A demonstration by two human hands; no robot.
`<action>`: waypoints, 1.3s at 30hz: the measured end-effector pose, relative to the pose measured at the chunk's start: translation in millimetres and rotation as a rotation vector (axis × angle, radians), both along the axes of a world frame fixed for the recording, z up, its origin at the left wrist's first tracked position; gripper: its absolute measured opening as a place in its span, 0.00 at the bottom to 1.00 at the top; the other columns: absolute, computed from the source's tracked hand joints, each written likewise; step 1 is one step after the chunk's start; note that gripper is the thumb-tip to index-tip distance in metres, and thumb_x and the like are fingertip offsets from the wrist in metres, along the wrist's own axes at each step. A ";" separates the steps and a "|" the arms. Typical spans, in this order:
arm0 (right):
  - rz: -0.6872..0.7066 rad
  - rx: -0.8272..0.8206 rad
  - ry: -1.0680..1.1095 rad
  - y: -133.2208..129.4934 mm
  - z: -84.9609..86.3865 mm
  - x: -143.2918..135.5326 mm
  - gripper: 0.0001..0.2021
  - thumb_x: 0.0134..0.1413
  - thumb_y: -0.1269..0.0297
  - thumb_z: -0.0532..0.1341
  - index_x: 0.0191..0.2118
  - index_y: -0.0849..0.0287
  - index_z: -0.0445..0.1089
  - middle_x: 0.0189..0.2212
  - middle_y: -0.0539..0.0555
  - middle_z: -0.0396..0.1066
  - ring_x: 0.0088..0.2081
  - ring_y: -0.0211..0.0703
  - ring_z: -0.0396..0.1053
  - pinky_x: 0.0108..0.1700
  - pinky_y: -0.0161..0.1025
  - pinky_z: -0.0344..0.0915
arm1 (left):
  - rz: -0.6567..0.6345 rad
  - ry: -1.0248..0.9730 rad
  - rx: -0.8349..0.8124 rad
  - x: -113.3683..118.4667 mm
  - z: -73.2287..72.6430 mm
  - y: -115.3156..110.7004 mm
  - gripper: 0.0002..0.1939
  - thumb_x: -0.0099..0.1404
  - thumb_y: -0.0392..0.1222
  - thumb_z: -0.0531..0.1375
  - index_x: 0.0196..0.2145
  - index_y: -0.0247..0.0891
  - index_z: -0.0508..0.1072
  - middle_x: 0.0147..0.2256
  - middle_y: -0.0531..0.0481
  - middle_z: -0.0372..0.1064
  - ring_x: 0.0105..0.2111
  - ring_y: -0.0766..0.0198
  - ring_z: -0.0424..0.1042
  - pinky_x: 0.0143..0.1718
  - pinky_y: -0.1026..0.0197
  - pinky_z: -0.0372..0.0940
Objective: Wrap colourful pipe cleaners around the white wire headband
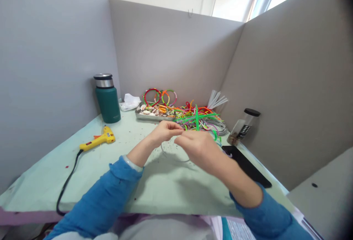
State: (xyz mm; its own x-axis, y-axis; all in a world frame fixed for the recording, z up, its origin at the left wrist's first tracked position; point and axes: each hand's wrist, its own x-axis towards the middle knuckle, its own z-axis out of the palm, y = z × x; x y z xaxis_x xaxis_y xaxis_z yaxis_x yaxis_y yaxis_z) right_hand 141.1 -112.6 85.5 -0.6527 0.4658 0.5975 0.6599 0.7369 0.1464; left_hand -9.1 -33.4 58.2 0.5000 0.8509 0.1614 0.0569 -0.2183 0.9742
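Observation:
Above the middle of the table, my left hand [165, 131] and my right hand [197, 146] meet with their fingertips pinched close together. Below them curves a thin grey wire loop [185, 161], its ends running up into both pinches. My fingers cover the point where the ends meet, so I cannot see whether they are joined. Just behind my hands lies a tangled pile of coloured pipe cleaners [197, 116], with coils of grey wire [220, 127] at its right side.
A metal tray [154, 117] of shells stands at the back, near colourful wrapped rings [152, 96]. On the left are a yellow glue gun [97, 140] with its cord and a green bottle [107, 102]. White sticks [216, 100], a clear jar [242, 127] and a black flat object [246, 166] occupy the right.

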 end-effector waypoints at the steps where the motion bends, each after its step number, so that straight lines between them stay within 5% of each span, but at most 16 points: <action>1: -0.050 0.083 -0.037 -4.7 -10.1 -4.2 0.11 0.54 0.77 0.50 0.28 0.61 0.67 0.23 0.51 0.66 0.26 0.35 0.59 0.26 0.34 0.48 | 0.015 -0.007 -0.015 1.0 -0.7 0.6 0.17 0.47 0.49 0.63 0.30 0.32 0.73 0.17 0.58 0.56 0.16 0.77 0.46 0.17 0.68 0.40; 7: -0.201 0.203 -0.090 -8.8 -49.1 -16.5 0.09 0.55 0.76 0.52 0.28 0.61 0.65 0.22 0.52 0.63 0.27 0.39 0.57 0.27 0.37 0.47 | -0.012 -0.052 -0.030 2.8 -2.9 0.4 0.20 0.47 0.49 0.64 0.33 0.29 0.75 0.15 0.58 0.54 0.16 0.77 0.43 0.17 0.67 0.39; 14: -0.223 0.243 -0.085 -2.4 -52.4 -20.7 0.08 0.55 0.75 0.52 0.28 0.61 0.65 0.22 0.51 0.62 0.27 0.40 0.57 0.27 0.38 0.47 | -0.112 -0.049 -0.048 0.9 -3.8 0.1 0.23 0.49 0.49 0.63 0.39 0.29 0.74 0.16 0.59 0.51 0.16 0.78 0.40 0.17 0.67 0.34; 23: -0.271 0.218 -0.028 -5.6 -56.9 -21.2 0.09 0.56 0.75 0.51 0.28 0.60 0.65 0.24 0.52 0.62 0.28 0.40 0.58 0.28 0.37 0.49 | -0.089 -0.106 -0.080 0.0 -3.5 1.2 0.22 0.49 0.50 0.63 0.37 0.29 0.73 0.16 0.61 0.48 0.15 0.78 0.40 0.16 0.67 0.35; 32: -0.208 0.084 -0.047 -14.1 -35.5 -16.4 0.09 0.58 0.70 0.51 0.40 0.60 0.67 0.27 0.54 0.67 0.28 0.40 0.62 0.28 0.35 0.52 | -0.126 -0.030 0.015 0.0 2.8 -4.4 0.19 0.51 0.46 0.62 0.39 0.31 0.75 0.19 0.55 0.59 0.18 0.76 0.48 0.18 0.68 0.42; 39: -0.220 -0.088 0.414 -15.0 -11.8 7.8 0.10 0.59 0.65 0.51 0.41 0.60 0.68 0.35 0.56 0.71 0.35 0.41 0.68 0.36 0.36 0.61 | -0.134 -0.152 -0.073 -3.3 0.4 0.7 0.20 0.51 0.48 0.63 0.39 0.31 0.73 0.17 0.60 0.49 0.15 0.78 0.41 0.16 0.68 0.36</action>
